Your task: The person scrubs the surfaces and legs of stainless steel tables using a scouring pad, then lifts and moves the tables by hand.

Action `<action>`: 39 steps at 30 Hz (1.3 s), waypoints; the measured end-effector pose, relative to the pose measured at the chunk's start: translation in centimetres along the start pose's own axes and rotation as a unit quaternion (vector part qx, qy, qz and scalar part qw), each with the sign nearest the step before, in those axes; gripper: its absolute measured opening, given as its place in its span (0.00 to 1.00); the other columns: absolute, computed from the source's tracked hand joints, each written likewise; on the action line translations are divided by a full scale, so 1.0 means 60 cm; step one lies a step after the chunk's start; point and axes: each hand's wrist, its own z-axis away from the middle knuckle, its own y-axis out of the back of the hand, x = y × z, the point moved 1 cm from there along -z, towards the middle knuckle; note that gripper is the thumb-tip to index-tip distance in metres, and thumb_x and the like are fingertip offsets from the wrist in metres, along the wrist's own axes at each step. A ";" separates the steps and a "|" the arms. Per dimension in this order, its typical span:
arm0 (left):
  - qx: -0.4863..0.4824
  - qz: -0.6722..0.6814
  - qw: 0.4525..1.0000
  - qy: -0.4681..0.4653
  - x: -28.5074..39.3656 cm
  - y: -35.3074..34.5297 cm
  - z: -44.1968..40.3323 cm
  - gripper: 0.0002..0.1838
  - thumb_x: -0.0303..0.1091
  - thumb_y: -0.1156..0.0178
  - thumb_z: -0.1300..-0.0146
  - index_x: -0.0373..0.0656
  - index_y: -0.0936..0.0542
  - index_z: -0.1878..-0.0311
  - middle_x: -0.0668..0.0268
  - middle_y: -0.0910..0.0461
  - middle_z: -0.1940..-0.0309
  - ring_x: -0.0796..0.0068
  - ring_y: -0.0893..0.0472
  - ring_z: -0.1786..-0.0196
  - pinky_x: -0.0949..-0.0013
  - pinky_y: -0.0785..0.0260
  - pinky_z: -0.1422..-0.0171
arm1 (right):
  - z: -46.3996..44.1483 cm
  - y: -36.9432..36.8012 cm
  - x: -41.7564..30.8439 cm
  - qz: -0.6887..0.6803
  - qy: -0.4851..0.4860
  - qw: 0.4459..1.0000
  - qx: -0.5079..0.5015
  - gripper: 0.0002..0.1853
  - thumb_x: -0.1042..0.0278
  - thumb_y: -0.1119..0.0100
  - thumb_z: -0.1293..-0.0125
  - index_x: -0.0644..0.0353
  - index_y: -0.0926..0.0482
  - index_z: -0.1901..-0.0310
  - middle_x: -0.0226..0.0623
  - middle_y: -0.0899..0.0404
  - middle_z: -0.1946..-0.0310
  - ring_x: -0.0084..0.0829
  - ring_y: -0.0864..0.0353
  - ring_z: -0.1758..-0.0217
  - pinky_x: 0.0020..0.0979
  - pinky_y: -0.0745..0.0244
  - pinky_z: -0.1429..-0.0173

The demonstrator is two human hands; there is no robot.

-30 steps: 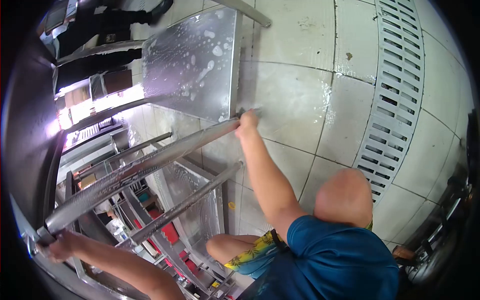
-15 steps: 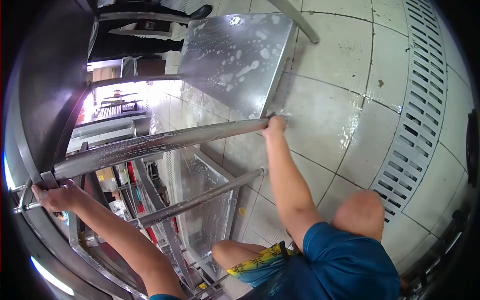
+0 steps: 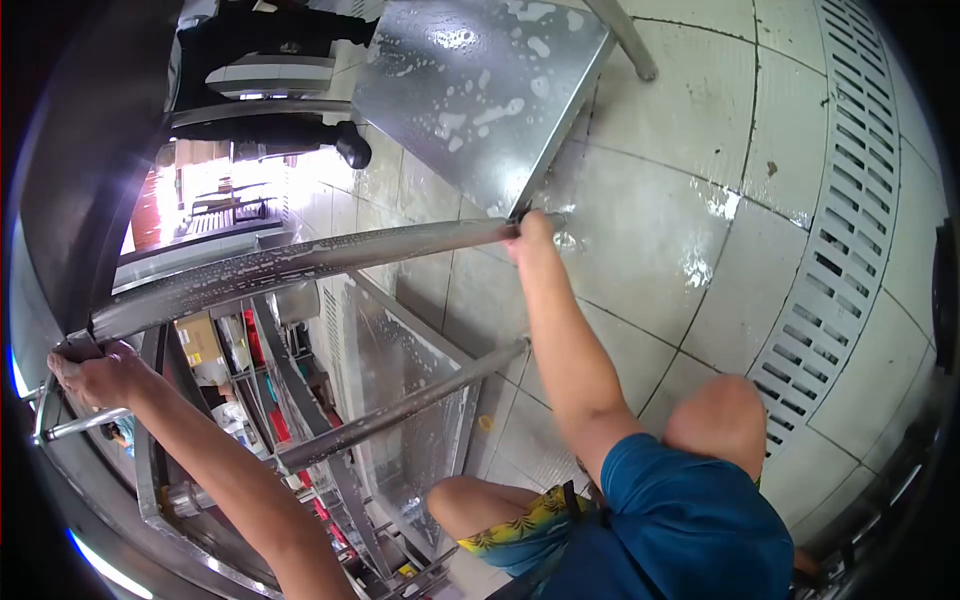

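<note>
A wet, soapy metal leg of a steel table crosses the view. Its top end, beside a small bracket, is in the closed fingers of my left hand. My right hand is wrapped round the leg's lower end, at the corner of a soap-spotted metal shelf. Something small and dark shows at the right hand's fingers, too small to make out. Below the leg runs a second metal bar, with another wet steel panel behind it.
Wet floor tiles and a slotted drain cover lie to the right. A person in dark trousers stands beyond the table at the upper left. Racks with red items and a cardboard box show at the lower left.
The view has shifted, so the leg and shelf appear farther right than at first. Both hands remain at the leg's ends. The other person's feet have moved.
</note>
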 end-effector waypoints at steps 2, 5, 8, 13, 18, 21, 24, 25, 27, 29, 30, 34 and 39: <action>-0.010 -0.001 1.000 -0.028 -0.002 0.011 0.000 0.44 0.36 0.26 0.58 0.33 0.32 0.36 0.55 0.28 0.37 0.57 0.27 0.35 0.60 0.34 0.29 | -0.059 0.028 -0.022 -0.013 0.061 0.998 -0.019 0.18 0.58 0.57 0.27 0.64 0.29 0.46 0.44 0.25 0.51 0.44 0.21 0.55 0.51 0.21 0.57; 0.023 0.251 0.967 0.033 -0.031 -0.062 0.015 0.36 0.34 0.31 0.48 0.33 0.32 0.36 0.53 0.25 0.40 0.57 0.25 0.38 0.62 0.32 0.31 | -0.001 0.035 -0.060 0.004 -0.048 0.999 0.024 0.14 0.62 0.53 0.29 0.64 0.28 0.50 0.44 0.24 0.55 0.45 0.21 0.55 0.51 0.21 0.57; 0.025 0.638 0.695 0.332 0.035 0.011 -0.004 0.21 0.33 0.48 0.30 0.29 0.27 0.39 0.52 0.24 0.41 0.61 0.24 0.39 0.64 0.32 0.33 | 0.096 0.030 -0.082 -0.045 0.038 0.998 -0.006 0.18 0.57 0.52 0.26 0.59 0.26 0.44 0.42 0.21 0.50 0.36 0.21 0.50 0.41 0.22 0.52; 0.010 0.703 0.583 0.408 0.074 0.050 -0.007 0.18 0.35 0.46 0.27 0.27 0.20 0.48 0.63 0.18 0.57 0.78 0.22 0.56 0.75 0.31 0.47 | 0.354 -0.126 -0.277 0.199 0.497 0.820 -0.201 0.23 0.60 0.55 0.25 0.70 0.31 0.37 0.46 0.23 0.44 0.35 0.24 0.41 0.33 0.32 0.37; 0.063 0.704 0.569 0.420 0.110 0.085 -0.020 0.16 0.36 0.47 0.26 0.29 0.19 0.59 0.73 0.23 0.68 0.86 0.29 0.65 0.81 0.37 0.60 | 0.685 -0.373 -0.384 0.231 0.727 0.527 -0.375 0.32 0.55 0.46 0.28 0.71 0.38 0.33 0.51 0.25 0.43 0.37 0.25 0.41 0.33 0.33 0.36; 0.072 0.714 0.572 0.398 0.113 0.078 -0.014 0.15 0.34 0.47 0.26 0.29 0.19 0.61 0.75 0.25 0.69 0.88 0.31 0.66 0.81 0.38 0.60 | 0.791 -0.497 -0.358 0.242 0.878 0.261 -0.321 0.32 0.51 0.43 0.32 0.68 0.35 0.35 0.57 0.27 0.42 0.55 0.28 0.38 0.41 0.32 0.35; 0.079 0.721 0.568 0.389 0.112 0.082 -0.014 0.15 0.34 0.47 0.26 0.29 0.20 0.61 0.75 0.25 0.70 0.88 0.32 0.66 0.82 0.39 0.60 | 0.806 -0.558 -0.348 0.257 0.902 0.240 -0.251 0.30 0.48 0.41 0.34 0.65 0.31 0.41 0.56 0.23 0.48 0.56 0.23 0.46 0.46 0.27 0.43; 0.076 0.715 0.573 0.392 0.114 0.085 -0.015 0.15 0.34 0.47 0.26 0.29 0.20 0.61 0.75 0.25 0.70 0.88 0.32 0.66 0.82 0.39 0.60 | 0.792 -0.557 -0.355 0.278 0.894 0.262 -0.236 0.29 0.45 0.38 0.37 0.62 0.28 0.46 0.53 0.18 0.56 0.56 0.19 0.54 0.49 0.25 0.53; 0.103 0.710 0.570 0.401 0.114 0.089 -0.020 0.15 0.33 0.48 0.26 0.30 0.21 0.63 0.75 0.26 0.70 0.88 0.33 0.66 0.82 0.40 0.61 | 0.742 -0.540 -0.372 0.298 0.868 0.308 -0.253 0.28 0.44 0.36 0.38 0.59 0.27 0.48 0.50 0.17 0.65 0.54 0.17 0.59 0.47 0.24 0.58; 0.091 0.721 0.565 0.390 0.112 0.101 -0.021 0.15 0.33 0.48 0.26 0.30 0.21 0.64 0.76 0.27 0.70 0.89 0.33 0.67 0.82 0.41 0.61 | 0.668 -0.501 -0.400 0.306 0.859 0.310 -0.270 0.26 0.44 0.36 0.38 0.59 0.26 0.49 0.48 0.17 0.65 0.53 0.18 0.61 0.45 0.25 0.58; 0.078 0.738 0.553 0.379 0.111 0.102 -0.022 0.15 0.33 0.48 0.26 0.30 0.22 0.64 0.76 0.27 0.71 0.89 0.34 0.67 0.82 0.42 0.62 | 0.628 -0.476 -0.416 0.337 0.833 0.333 -0.285 0.25 0.46 0.37 0.37 0.59 0.26 0.49 0.48 0.17 0.64 0.53 0.18 0.61 0.43 0.25 0.58; 0.081 0.745 0.542 0.381 0.116 0.091 -0.014 0.13 0.32 0.49 0.26 0.31 0.23 0.65 0.75 0.28 0.72 0.88 0.35 0.68 0.82 0.44 0.63 | 0.493 -0.399 -0.459 0.392 0.784 0.412 -0.250 0.26 0.44 0.57 0.25 0.61 0.24 0.48 0.50 0.17 0.61 0.50 0.17 0.54 0.43 0.25 0.52; 0.070 0.698 0.571 0.427 0.111 0.065 0.006 0.15 0.34 0.48 0.27 0.29 0.19 0.54 0.64 0.18 0.62 0.78 0.21 0.59 0.75 0.30 0.49 | 0.706 -0.530 -0.406 0.369 0.812 0.371 -0.260 0.31 0.47 0.71 0.24 0.66 0.22 0.54 0.64 0.23 0.67 0.60 0.21 0.57 0.52 0.30 0.52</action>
